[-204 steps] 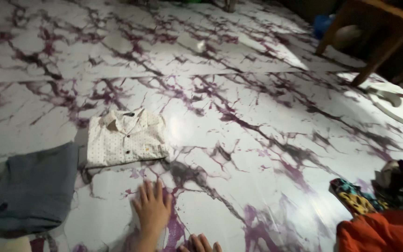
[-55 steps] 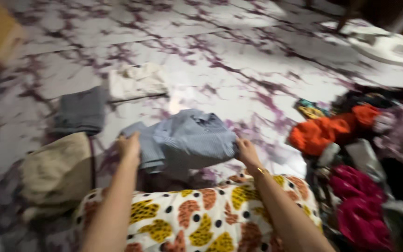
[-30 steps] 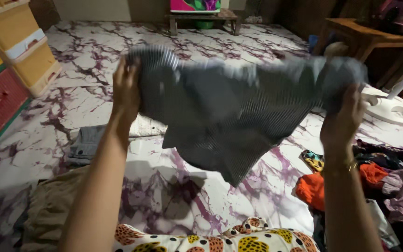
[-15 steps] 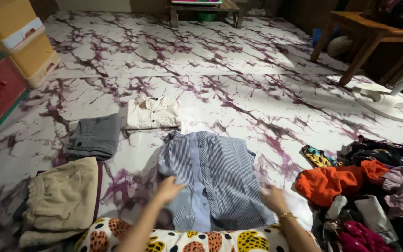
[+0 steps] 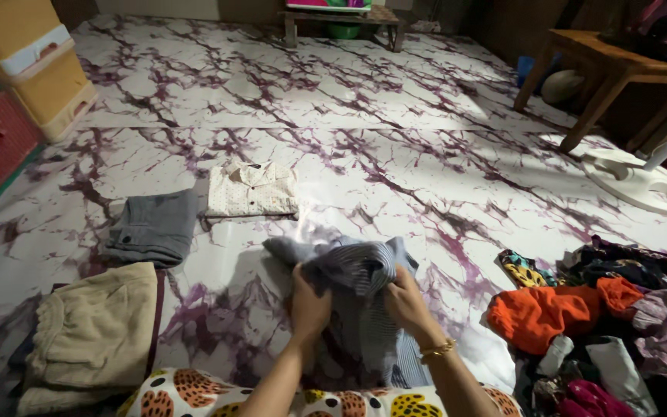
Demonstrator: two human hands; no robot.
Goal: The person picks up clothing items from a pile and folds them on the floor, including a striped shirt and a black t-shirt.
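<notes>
Striped shirt (image 5: 357, 270) is bunched up off the floor, both hands closed on it: left hand (image 5: 310, 307), right hand (image 5: 407, 303). Its lower part is hidden behind them.

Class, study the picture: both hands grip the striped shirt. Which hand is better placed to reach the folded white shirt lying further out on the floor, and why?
Probably the left hand. The folded white shirt lies ahead and to the left of the striped shirt, on that hand's side; the right hand would have to cross over.
</notes>
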